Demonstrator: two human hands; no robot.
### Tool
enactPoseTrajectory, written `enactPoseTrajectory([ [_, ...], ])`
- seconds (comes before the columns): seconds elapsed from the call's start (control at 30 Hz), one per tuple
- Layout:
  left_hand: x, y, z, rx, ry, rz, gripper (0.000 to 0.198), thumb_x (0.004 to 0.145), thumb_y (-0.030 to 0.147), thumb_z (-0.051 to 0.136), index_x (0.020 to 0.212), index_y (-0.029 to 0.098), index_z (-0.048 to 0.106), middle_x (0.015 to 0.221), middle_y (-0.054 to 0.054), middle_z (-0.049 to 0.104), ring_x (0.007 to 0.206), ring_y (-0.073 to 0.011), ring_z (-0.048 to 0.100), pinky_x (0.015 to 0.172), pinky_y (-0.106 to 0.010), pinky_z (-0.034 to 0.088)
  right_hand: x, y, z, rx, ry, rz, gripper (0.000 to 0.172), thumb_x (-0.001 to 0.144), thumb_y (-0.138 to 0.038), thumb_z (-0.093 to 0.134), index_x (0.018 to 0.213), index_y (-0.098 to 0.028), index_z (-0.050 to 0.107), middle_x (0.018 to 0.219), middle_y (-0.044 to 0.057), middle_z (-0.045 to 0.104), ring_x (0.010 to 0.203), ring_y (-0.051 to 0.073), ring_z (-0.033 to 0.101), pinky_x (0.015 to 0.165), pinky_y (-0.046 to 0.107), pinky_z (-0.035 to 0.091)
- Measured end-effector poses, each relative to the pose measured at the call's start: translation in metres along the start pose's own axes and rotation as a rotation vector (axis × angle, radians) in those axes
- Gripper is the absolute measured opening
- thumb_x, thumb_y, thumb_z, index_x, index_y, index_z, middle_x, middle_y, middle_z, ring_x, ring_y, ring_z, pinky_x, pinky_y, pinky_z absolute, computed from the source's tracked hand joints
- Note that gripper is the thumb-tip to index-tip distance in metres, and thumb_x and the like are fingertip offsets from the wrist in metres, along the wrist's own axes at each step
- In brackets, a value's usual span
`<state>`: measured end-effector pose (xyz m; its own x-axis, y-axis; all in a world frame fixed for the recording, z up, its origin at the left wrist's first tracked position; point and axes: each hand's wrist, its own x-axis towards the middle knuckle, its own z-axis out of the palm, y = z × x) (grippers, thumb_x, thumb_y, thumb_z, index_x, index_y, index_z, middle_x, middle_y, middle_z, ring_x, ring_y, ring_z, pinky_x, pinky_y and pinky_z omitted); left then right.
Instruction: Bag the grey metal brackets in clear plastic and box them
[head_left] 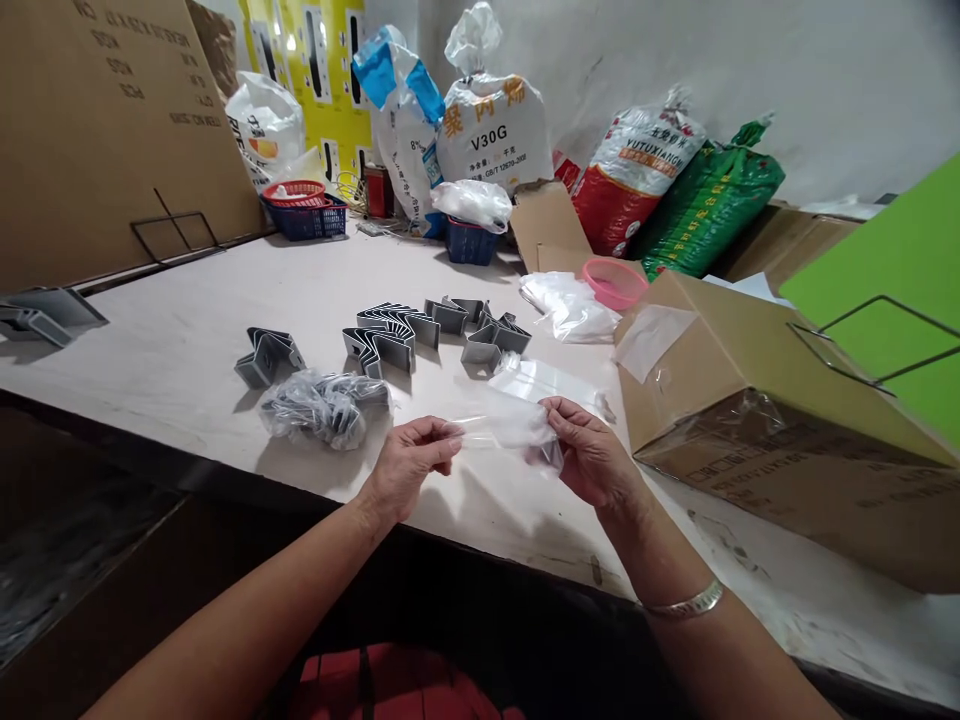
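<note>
Your clear plastic bag (517, 415) sits creased and partly flattened, held between your left hand (409, 470) and right hand (592, 452), at lower centre of the frame.

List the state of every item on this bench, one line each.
Clear plastic bag: stretched between both hands
Left hand: pinching the bag
Right hand: pinching the bag's other side
Bagged grey metal brackets: wrapped in plastic, lying down
Loose grey metal brackets: unbagged, nested in rows
Cardboard box: closed, partly wrapped in plastic film
V30G sack: full, tied at the top
</note>
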<state>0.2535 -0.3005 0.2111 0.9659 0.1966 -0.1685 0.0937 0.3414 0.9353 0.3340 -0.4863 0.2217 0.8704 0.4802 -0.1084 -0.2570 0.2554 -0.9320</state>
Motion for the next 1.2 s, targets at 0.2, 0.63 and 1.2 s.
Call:
enactPoseTrajectory([
  [0.2, -0.007, 0.01, -0.004, 0.129, 0.062, 0.13, 0.008, 0.054, 0.021, 0.067, 0.057, 0.015, 0.062, 0.052, 0.004, 0.051, 0.052, -0.006, 0.043, 0.054, -0.021, 0.037, -0.006, 0.012, -0.002, -0.403, 0.151, -0.073, 0.029, 0.068, -0.047, 0.062, 0.073, -0.019, 0.054, 0.066, -0.003, 0.051, 0.057, 0.009, 0.048, 0.051, 0.023, 0.043],
  [0.63, -0.01, 0.006, -0.011, 0.1, -0.138, 0.044, 0.027, 0.058, 0.026, 0.068, 0.079, 0.012, 0.058, 0.055, 0.004, 0.055, 0.046, -0.0072, 0.051, 0.047, -0.021, 0.042, -0.005, 0.038, 0.015, -0.479, 0.202, -0.181, 0.023, 0.067, -0.037, 0.061, 0.076, -0.018, 0.052, 0.068, 0.0, 0.059, 0.061, 0.014, 0.059, 0.059, 0.029, 0.048],
  [1.2, 0.007, -0.01, 0.01, 0.176, 0.08, -0.366, 0.036, 0.053, 0.031, 0.076, 0.052, 0.015, 0.044, 0.037, 0.004, 0.046, 0.041, -0.0146, 0.058, 0.032, -0.016, 0.032, -0.028, 0.019, 0.01, -1.124, 0.619, -0.876, 0.032, 0.076, -0.04, 0.055, 0.098, -0.019, 0.049, 0.104, 0.011, 0.056, 0.106, 0.026, 0.049, 0.087, 0.047, 0.04],
])
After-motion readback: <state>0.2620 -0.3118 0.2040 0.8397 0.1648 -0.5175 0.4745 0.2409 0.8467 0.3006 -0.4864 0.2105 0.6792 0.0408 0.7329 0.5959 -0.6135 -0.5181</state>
